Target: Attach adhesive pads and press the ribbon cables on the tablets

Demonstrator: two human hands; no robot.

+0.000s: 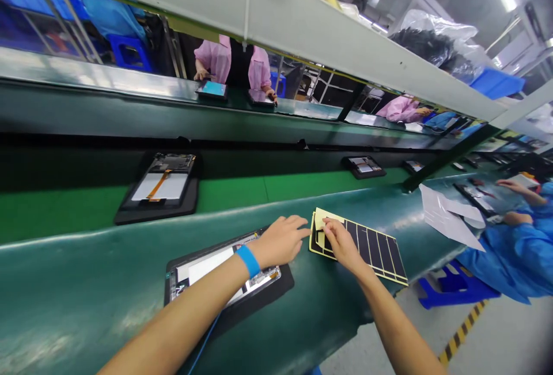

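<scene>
My right hand (343, 245) is over the left end of a yellow-edged sheet of black stickers (375, 248), thumb and finger pinched on a small black sticker at that end. My left hand (280, 241), a blue band (248, 261) round its wrist, reaches toward the sheet's left edge with fingers stretched out and nothing in them. Below my left forearm lies an opened tablet (211, 265) on a black pad, its inside facing up and partly hidden by the arm. A thin blue cord (205, 343) hangs from near the wrist.
Beyond the bench edge runs a green conveyor (233, 193) carrying an opened tablet (164, 182) at left and another device (363, 166) at right. White paper sheets (449, 213) lie at right, near a co-worker in a blue sleeve (516, 260). A slanted post (449, 159) stands there.
</scene>
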